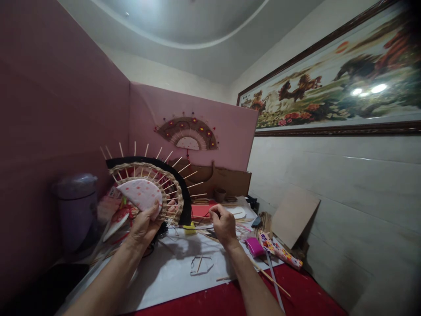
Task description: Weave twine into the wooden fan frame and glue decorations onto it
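A half-round fan [180, 193] of woven cord on thin sticks, with a black outer band and a white dotted centre, is raised above the white-covered table. My left hand [144, 224] grips it at the dotted centre, thumb in front. To the right of the fan, my right hand [223, 224] is closed in a pinch. A thin dark strand [200, 228] runs from the fan's lower right edge toward that hand; what lies between the fingertips is too small to make out.
A finished fan [189, 131] hangs on the pink board. On the table lie a magenta packet [254, 246], a flowered roll [279, 250], loose sticks and a small wire frame [201, 265]. A purple container [77, 215] stands left, a brown board [294, 215] right.
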{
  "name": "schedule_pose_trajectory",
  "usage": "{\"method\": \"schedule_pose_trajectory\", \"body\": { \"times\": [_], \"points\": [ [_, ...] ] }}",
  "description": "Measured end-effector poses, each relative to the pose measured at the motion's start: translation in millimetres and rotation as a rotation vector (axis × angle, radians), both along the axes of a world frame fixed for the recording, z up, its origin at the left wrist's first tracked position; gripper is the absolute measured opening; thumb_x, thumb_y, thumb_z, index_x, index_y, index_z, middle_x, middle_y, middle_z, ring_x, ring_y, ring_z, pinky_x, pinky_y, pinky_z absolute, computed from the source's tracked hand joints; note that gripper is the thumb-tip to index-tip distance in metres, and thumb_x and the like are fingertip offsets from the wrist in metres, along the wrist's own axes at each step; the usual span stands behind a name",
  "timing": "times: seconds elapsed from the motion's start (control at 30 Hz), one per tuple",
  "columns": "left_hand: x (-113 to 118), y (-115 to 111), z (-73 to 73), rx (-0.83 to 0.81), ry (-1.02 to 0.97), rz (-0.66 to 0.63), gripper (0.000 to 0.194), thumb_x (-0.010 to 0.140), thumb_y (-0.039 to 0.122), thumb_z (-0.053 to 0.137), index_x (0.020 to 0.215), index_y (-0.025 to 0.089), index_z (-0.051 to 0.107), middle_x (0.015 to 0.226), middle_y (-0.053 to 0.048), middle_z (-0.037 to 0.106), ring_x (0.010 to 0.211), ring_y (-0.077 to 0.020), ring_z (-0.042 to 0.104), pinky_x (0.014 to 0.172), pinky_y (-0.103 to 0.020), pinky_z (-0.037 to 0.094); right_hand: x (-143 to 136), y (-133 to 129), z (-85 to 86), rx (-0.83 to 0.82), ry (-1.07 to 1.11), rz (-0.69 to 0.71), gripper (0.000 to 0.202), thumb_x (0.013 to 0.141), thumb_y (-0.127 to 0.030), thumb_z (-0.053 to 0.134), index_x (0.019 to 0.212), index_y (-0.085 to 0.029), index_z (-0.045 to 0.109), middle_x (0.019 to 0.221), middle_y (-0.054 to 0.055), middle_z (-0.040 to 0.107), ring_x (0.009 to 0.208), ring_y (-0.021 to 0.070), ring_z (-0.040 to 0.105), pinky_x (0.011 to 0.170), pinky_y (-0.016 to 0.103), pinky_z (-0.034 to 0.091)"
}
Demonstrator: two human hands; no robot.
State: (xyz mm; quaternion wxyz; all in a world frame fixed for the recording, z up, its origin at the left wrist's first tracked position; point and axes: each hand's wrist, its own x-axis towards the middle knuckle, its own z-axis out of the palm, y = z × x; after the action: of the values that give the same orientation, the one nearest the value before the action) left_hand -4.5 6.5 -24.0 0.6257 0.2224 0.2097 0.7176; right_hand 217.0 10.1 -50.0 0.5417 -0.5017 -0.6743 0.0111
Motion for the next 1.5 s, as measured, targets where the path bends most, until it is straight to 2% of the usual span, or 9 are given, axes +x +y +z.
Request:
{"method": "schedule_pose_trajectory", "body": {
  "times": [0.1, 0.2, 0.37, 0.57, 0.7, 0.97, 1.13, 1.3, 1.5],
  "points": [
    [1.4, 0.9, -3.2, 0.024, 0.047, -0.022, 0.027, 0.083, 0.008, 0.049, 0.106, 0.009, 0.063, 0.084, -0.013, 0.073, 0.081, -0.0256, 0.07, 0.079, -0.041, 0.059, -2.6, -2.8, 2.0, 0.023, -0.047, 0.007, 0.016, 0.08, -0.021, 0.048, 0.067, -0.02, 0.058, 0.072, 0.003, 0.063, 0.067, 0.0161, 0.055, 0.063, 0.025, 0.035],
    [4.5, 1.8, -7.1, 0.061, 0.064, -0.007, 0.03, 0.08, 0.005, 0.052, 0.107, 0.011, 0.064, 0.082, -0.011, 0.073, 0.076, -0.0241, 0.071, 0.077, -0.04, 0.059, -7.2, -5.3, 3.3, -0.037, -0.005, 0.13, 0.015, 0.08, -0.021, 0.049, 0.067, -0.02, 0.057, 0.066, 0.002, 0.062, 0.064, 0.0156, 0.055, 0.061, 0.025, 0.036],
    [10.1, 1.4, -11.2, 0.084, 0.097, -0.009, 0.03, 0.076, 0.003, 0.056, 0.103, 0.012, 0.064, 0.078, -0.008, 0.072, 0.07, -0.0216, 0.07, 0.073, -0.036, 0.06, -14.5, -5.6, 1.8, -0.126, 0.206, 0.335, 0.013, 0.078, -0.022, 0.049, 0.066, -0.021, 0.054, 0.055, -0.002, 0.056, 0.051, 0.013, 0.052, 0.053, 0.023, 0.039],
    [11.7, -1.9, -12.1, 0.048, 0.137, -0.058, 0.015, 0.077, 0.003, 0.056, 0.086, 0.011, 0.064, 0.07, -0.006, 0.07, 0.062, -0.0174, 0.067, 0.066, -0.031, 0.06, -18.3, -0.7, -0.5, -0.257, 0.448, 0.494, 0.013, 0.075, -0.03, 0.053, 0.068, -0.02, 0.051, 0.058, -0.001, 0.061, 0.045, 0.0117, 0.056, 0.046, 0.022, 0.042],
    [9.3, 0.8, -18.2, 0.054, 0.127, -0.104, 0.011, 0.079, 0.005, 0.057, 0.085, 0.011, 0.064, 0.067, -0.005, 0.068, 0.057, -0.0158, 0.066, 0.068, -0.032, 0.06, -19.5, -0.8, -0.1, -0.292, 0.472, 0.519, 0.016, 0.074, -0.033, 0.055, 0.067, -0.019, 0.051, 0.055, 0.0, 0.062, 0.038, 0.0093, 0.05, 0.04, 0.02, 0.037],
    [15.7, 2.4, -23.6, -0.148, 0.106, -0.197, 0.024, 0.087, 0.025, 0.054, 0.101, 0.006, 0.06, 0.081, -0.015, 0.07, 0.077, -0.0255, 0.07, 0.075, -0.041, 0.059, -22.7, 1.0, -1.6, -0.342, 0.512, 0.48, 0.017, 0.071, -0.034, 0.057, 0.066, -0.018, 0.052, 0.05, 0.0, 0.062, 0.037, 0.0097, 0.052, 0.039, 0.019, 0.037],
    [22.0, -3.9, -24.6, -0.167, 0.093, -0.423, 0.032, 0.087, 0.036, 0.053, 0.097, 0.007, 0.062, 0.084, -0.018, 0.071, 0.08, -0.0278, 0.069, 0.073, -0.041, 0.057, -21.4, 3.1, -1.9, -0.337, 0.537, 0.391, 0.015, 0.07, -0.031, 0.055, 0.064, -0.018, 0.051, 0.05, 0.0, 0.061, 0.035, 0.0095, 0.052, 0.038, 0.019, 0.037],
    [28.8, -9.0, -36.7, -0.164, 0.203, -0.659, 0.041, 0.087, 0.039, 0.053, 0.109, 0.004, 0.06, 0.092, -0.019, 0.071, 0.085, -0.0298, 0.069, 0.079, -0.044, 0.054, -19.3, 1.9, 0.3, -0.317, 0.522, 0.348, 0.013, 0.072, -0.029, 0.053, 0.065, -0.019, 0.051, 0.051, -0.001, 0.061, 0.036, 0.0099, 0.052, 0.039, 0.019, 0.039],
    [38.5, -10.1, -49.7, -0.136, 0.208, -0.75, 0.04, 0.085, 0.028, 0.059, 0.121, 0.012, 0.056, 0.103, -0.013, 0.071, 0.089, -0.0275, 0.069, 0.082, -0.039, 0.054, -20.7, 2.5, -2.2, -0.308, 0.491, 0.341, 0.012, 0.074, -0.028, 0.052, 0.066, -0.019, 0.052, 0.052, -0.002, 0.06, 0.037, 0.0102, 0.053, 0.039, 0.019, 0.04]
  ]
}}
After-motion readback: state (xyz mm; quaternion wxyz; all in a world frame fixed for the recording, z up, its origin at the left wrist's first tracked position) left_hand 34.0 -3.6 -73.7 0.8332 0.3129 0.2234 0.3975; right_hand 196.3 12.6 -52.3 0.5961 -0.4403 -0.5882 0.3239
